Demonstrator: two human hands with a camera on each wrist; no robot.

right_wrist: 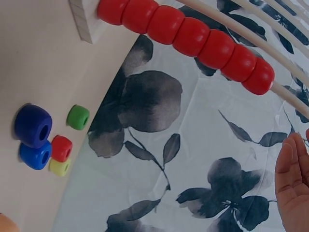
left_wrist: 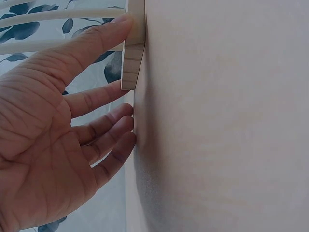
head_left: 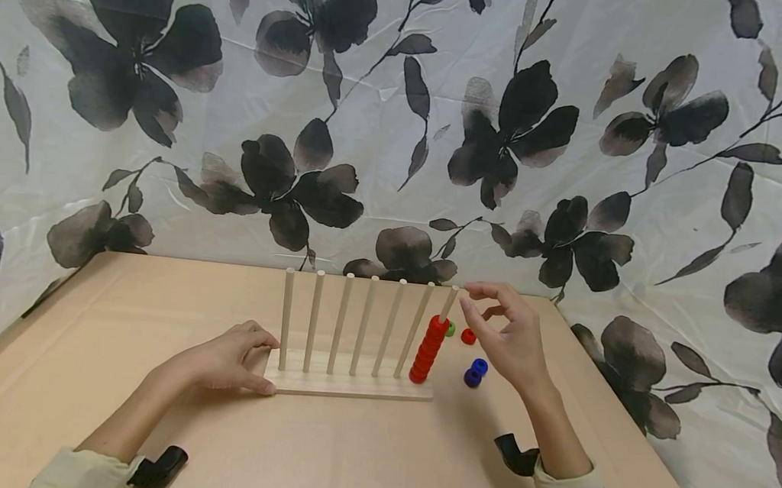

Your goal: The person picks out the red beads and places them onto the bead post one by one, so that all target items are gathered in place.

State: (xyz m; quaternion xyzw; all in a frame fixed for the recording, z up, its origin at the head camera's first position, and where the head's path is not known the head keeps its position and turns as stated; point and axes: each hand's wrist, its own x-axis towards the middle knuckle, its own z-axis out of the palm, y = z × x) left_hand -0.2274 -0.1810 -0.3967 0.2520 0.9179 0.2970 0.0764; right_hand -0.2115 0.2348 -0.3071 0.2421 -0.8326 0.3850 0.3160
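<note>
A pale wooden peg stand (head_left: 352, 386) with several upright pegs sits on the table. My left hand (head_left: 233, 358) grips the left end of its base; the left wrist view shows the thumb (left_wrist: 108, 36) on the base's edge. Several red beads (head_left: 429, 349) are stacked on the rightmost peg. My right hand (head_left: 511, 338) is beside the top of that peg, thumb and index finger close together. A sliver of red bead (right_wrist: 307, 135) shows at the fingertips in the right wrist view; most of it is out of frame.
Right of the stand lie loose beads: two blue beads (right_wrist: 33, 125), a green bead (right_wrist: 78, 117), a red bead (right_wrist: 61, 148) and a yellow bead (right_wrist: 60, 167). An orange thing (right_wrist: 7, 224) is cut off at the corner. Flowered cloth (head_left: 400, 122) hangs behind the table (head_left: 346, 463).
</note>
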